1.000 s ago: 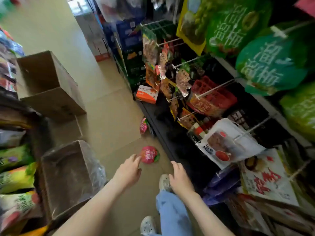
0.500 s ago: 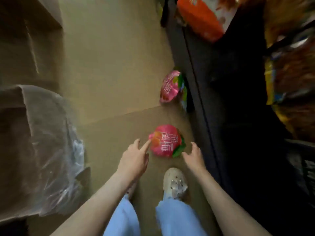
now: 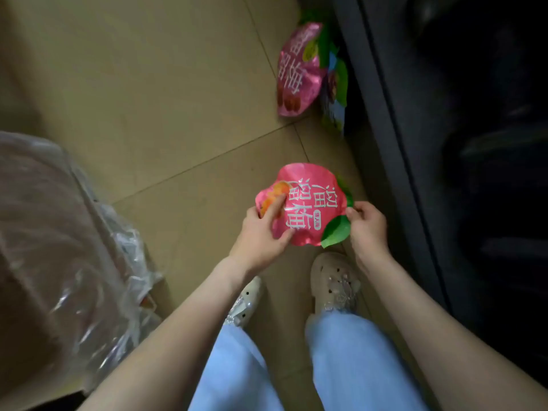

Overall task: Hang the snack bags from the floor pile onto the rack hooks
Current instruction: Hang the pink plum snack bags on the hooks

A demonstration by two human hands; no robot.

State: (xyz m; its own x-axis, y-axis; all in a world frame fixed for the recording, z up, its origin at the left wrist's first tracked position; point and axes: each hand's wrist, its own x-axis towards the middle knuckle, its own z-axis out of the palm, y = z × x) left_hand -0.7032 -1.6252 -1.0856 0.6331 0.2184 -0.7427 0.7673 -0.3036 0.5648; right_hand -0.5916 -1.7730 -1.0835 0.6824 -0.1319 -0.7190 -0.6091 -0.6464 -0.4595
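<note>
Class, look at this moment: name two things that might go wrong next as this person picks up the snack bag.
1. Both hands, left hand and right hand, pinch only the pink bag's edges, so the grip may slip.
2. A second pink bag leans by the dark rack base ahead; a step forward might crush it.

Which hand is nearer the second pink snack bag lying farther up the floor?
Right. The right hand lies more directly below that pink snack bag, by the dark rack base; the left hand sits lower and further left.
</note>
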